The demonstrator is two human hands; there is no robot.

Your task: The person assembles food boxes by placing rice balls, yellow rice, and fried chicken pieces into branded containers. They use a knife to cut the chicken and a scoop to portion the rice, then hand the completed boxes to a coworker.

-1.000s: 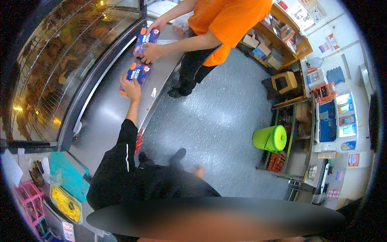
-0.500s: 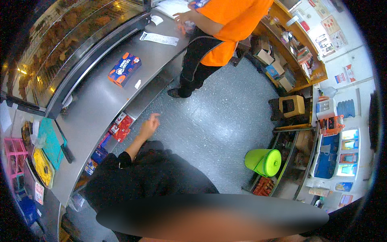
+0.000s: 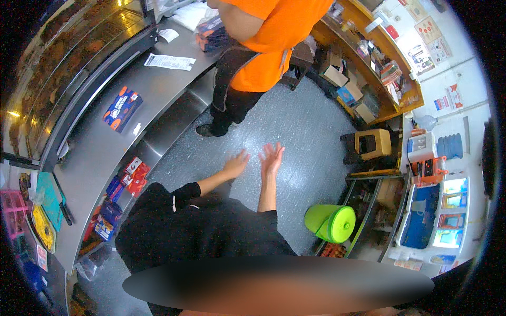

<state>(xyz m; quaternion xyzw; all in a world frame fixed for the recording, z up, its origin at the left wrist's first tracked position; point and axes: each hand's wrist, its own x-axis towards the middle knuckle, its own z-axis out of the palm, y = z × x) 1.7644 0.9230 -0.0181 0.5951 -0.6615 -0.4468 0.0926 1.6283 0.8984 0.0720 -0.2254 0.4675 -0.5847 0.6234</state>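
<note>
Both of my hands are raised in front of me over the grey floor, apart from each other and holding nothing. My left hand (image 3: 237, 164) has its fingers loosely spread, somewhat blurred. To its right, my right hand (image 3: 271, 159) is upright with the fingers stretched apart. Neither touches anything. Off to the left, a dark blue and orange box (image 3: 123, 109) lies on the metal counter (image 3: 100, 152). Beyond it is a long paper slip (image 3: 169, 62). A person in an orange shirt (image 3: 284, 37) stands at the counter's far end, near another blue and orange package (image 3: 211, 34).
A glass display case (image 3: 79, 68) runs behind the counter. At the near left lie a teal board (image 3: 49, 197) and a knife (image 3: 66, 213). A lime green bucket (image 3: 331, 222) stands at the right by metal shelves. Further back are a stool (image 3: 371, 145) and cardboard boxes (image 3: 334, 73).
My right hand has come into view, and my left hand has moved right. The view has shifted, so the counter sits further left. The person in orange has moved an arm inward.
</note>
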